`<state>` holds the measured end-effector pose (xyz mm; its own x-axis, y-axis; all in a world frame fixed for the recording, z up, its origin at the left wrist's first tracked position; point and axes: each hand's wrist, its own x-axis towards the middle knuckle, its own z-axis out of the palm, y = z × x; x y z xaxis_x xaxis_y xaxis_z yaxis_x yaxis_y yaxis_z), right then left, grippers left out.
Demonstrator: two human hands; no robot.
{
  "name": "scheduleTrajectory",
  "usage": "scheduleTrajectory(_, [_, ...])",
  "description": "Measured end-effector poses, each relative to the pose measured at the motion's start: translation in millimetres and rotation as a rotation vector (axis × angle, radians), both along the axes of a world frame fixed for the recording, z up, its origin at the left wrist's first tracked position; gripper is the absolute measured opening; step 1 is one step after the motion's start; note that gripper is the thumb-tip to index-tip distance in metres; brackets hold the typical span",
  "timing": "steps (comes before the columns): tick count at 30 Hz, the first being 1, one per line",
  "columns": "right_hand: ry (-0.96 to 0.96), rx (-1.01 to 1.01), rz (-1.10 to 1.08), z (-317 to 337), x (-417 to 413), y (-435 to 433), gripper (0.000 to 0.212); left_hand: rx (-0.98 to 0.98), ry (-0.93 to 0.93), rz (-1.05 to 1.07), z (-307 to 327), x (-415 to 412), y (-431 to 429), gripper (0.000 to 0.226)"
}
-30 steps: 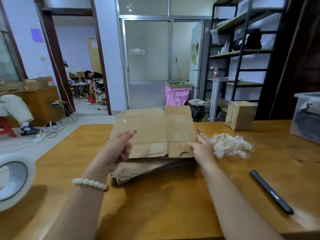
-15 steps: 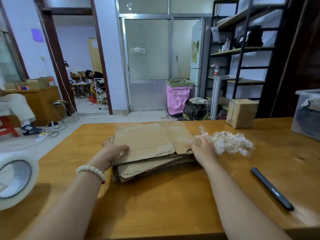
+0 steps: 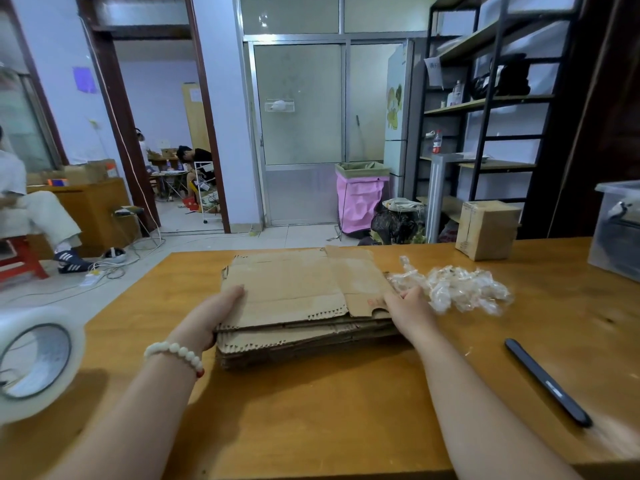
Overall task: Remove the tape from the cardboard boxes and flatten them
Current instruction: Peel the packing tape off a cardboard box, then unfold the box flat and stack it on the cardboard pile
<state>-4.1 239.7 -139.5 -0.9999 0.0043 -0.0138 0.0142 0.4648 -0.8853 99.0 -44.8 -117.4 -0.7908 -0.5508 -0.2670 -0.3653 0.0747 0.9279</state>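
"While both hands were on the cardboard, how much of the job looked finished?"

"Most of it, I judged. A stack (image 3: 294,296) of flattened boxes lay on the bench (image 3: 311,417), several sheets deep with the flaps spread. I could make out no tape on the top sheet. Just right of the stack sat a wad of peeled tape (image 3: 460,289), clear and crumpled."

"And the hands?"

"The left hand (image 3: 211,317) was clamped on the stack's left edge, thumb on the top sheet, fingers tucked out of sight beneath. The right hand (image 3: 410,306) gripped the right edge likewise, thumb on top, and it sat just beside the wad. It read to me as squaring up the pile."

"Anything left to do?"

"One sealed box (image 3: 486,230) stood upright beyond the stack and to its right, well apart from both hands. It looked whole and closed, so it would want stripping and flattening. Whether more waited out of view, I couldn't tell."

"Tools?"

"A black pen-like tool (image 3: 547,382) lay right of the stack, nearer the person, with no hand on it. A tape roll (image 3: 34,362) loomed far to the stack's left."
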Motion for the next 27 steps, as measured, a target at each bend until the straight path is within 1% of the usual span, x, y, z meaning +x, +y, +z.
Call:
scheduleTrajectory(2, [-0.036, -0.027, 0.001, -1, -3, 0, 0.051, -0.019, -0.031, 0.023, -3, -2, 2, 0.05])
scheduleTrajectory(4, [-0.072, -0.064, 0.015, 0, -4, 1, 0.047, -0.023, -0.04, 0.033, -5, -2, 3, 0.051])
scheduleTrajectory(7, [-0.124, -0.15, 0.046, 3, -4, 3, 0.059, -0.066, -0.01, 0.032, -1, 0, 3, 0.046])
scheduleTrajectory(8, [-0.127, -0.174, 0.055, 2, -5, 4, 0.06, -0.07, -0.007, 0.025, 1, 1, 2, 0.046])
scheduleTrajectory(10, [-0.123, -0.189, 0.071, 2, -2, 4, 0.052, -0.032, -0.025, -0.028, 6, 6, 3, 0.048])
scheduleTrajectory(13, [-0.097, -0.204, 0.089, -1, -1, 2, 0.051, 0.1, -0.016, -0.056, 4, 12, 4, 0.05])
scheduleTrajectory(14, [-0.075, -0.212, 0.087, -1, 0, 1, 0.05, 0.105, 0.017, -0.039, 2, 13, 5, 0.049])
scheduleTrajectory(16, [-0.036, -0.233, 0.076, 1, 3, -1, 0.051, 0.077, 0.143, 0.016, 1, 12, 8, 0.046])
scheduleTrajectory(17, [-0.022, -0.25, 0.071, 2, 3, 0, 0.058, 0.047, 0.215, 0.033, 3, 11, 11, 0.046])
scheduleTrajectory(19, [-0.018, -0.28, 0.069, 5, 5, 3, 0.08, -0.022, 0.367, 0.025, 11, 10, 14, 0.048])
scheduleTrajectory(20, [-0.01, -0.281, 0.079, 6, 5, 3, 0.088, -0.068, 0.435, 0.013, 15, 10, 14, 0.048])
scheduleTrajectory(21, [0.012, -0.269, 0.094, 7, 5, 4, 0.089, -0.11, 0.489, 0.001, 20, 10, 15, 0.048])
scheduleTrajectory(22, [0.046, -0.266, 0.107, 8, 6, 4, 0.085, -0.134, 0.532, -0.018, 25, 11, 14, 0.05])
scheduleTrajectory(23, [0.105, -0.278, 0.111, 10, 7, 3, 0.079, -0.134, 0.556, -0.05, 30, 11, 11, 0.056])
scheduleTrajectory(24, [0.168, -0.306, 0.105, 12, 10, 2, 0.072, -0.109, 0.568, -0.095, 34, 11, 7, 0.068])
scheduleTrajectory(26, [0.266, -0.354, 0.107, 15, 15, 2, 0.062, -0.049, 0.572, -0.168, 41, 11, -1, 0.103])
scheduleTrajectory(27, [0.293, -0.361, 0.129, 16, 17, 2, 0.06, -0.027, 0.589, -0.167, 42, 12, -3, 0.113])
